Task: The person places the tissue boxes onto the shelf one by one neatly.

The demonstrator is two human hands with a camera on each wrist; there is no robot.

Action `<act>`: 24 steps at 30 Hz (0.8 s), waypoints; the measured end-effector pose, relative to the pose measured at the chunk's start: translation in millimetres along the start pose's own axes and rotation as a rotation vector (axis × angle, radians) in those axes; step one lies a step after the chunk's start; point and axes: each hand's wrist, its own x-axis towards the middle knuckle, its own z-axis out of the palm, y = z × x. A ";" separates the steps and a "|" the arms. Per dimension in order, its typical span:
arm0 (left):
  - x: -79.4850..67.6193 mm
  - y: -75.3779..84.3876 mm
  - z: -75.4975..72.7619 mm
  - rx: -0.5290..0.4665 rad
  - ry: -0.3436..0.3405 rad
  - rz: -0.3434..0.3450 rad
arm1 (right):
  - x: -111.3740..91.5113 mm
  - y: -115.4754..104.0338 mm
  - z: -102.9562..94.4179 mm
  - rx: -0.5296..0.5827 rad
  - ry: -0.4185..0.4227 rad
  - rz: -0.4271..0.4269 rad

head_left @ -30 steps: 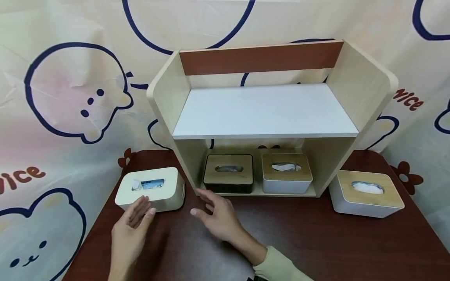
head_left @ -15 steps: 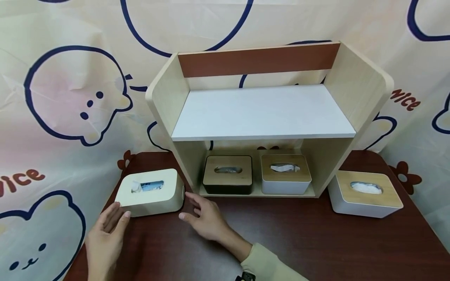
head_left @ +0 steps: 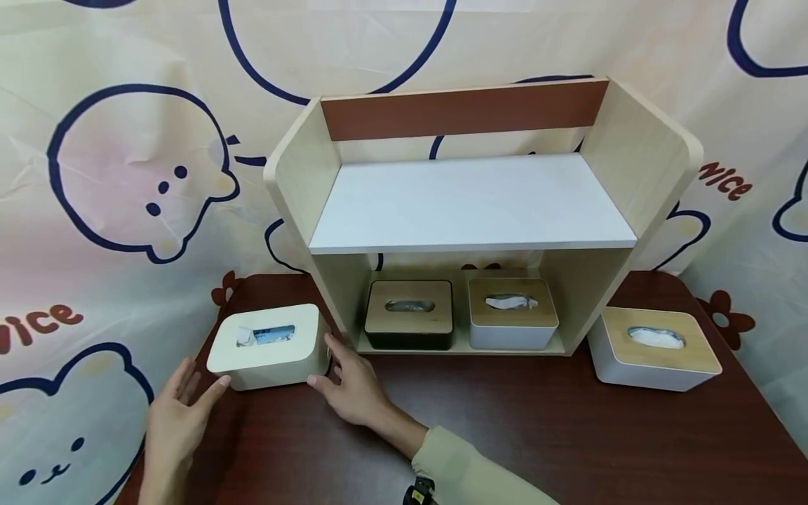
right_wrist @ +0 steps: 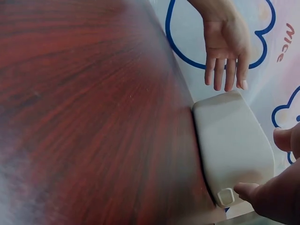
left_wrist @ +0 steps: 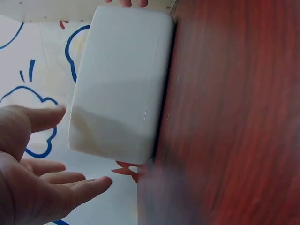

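A cream-white tissue box (head_left: pixel 268 358) stands at the left end of the table, a blue-and-white pack showing in its top slot. Off its left end is my left hand (head_left: pixel 175 421), fingers extended and thumb apart; the left wrist view shows a gap between that hand (left_wrist: pixel 47 183) and the box (left_wrist: pixel 122 84). At the opposite end, my right hand (head_left: pixel 353 389) has its fingertips right at the box's side. In the right wrist view one finger of that hand (right_wrist: pixel 276 194) reaches the box (right_wrist: pixel 232 140) beside a small tab (right_wrist: pixel 226 197).
A two-level shelf (head_left: pixel 473 203) stands behind, close to the white box's right. On its lower level sit a black tissue box (head_left: pixel 409 330) and a white one (head_left: pixel 514 335), both with wooden lids. Another wood-lidded box (head_left: pixel 653 351) stands on the table (head_left: pixel 505 435) at right.
Both hands have moved left. My left hand went from in front of the white box to beyond its left end, and my right hand came up to its right end. The box stays in place.
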 end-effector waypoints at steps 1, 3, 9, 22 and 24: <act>2.4 -0.3 -1.4 0.011 -0.036 0.000 | 1.6 0.6 0.9 -0.004 0.000 -0.001; 7.8 -1.3 -4.7 0.025 -0.127 -0.002 | 4.5 1.8 2.9 -0.012 0.004 0.000; 20.4 -6.1 -4.9 0.045 -0.259 -0.011 | 11.8 4.8 10.3 -0.094 0.035 -0.005; 24.0 -10.7 2.5 -0.001 -0.236 0.018 | 19.3 10.7 20.6 -0.049 0.094 0.006; 22.2 -11.5 5.3 -0.006 -0.208 0.025 | 20.2 10.8 21.8 -0.025 0.103 0.011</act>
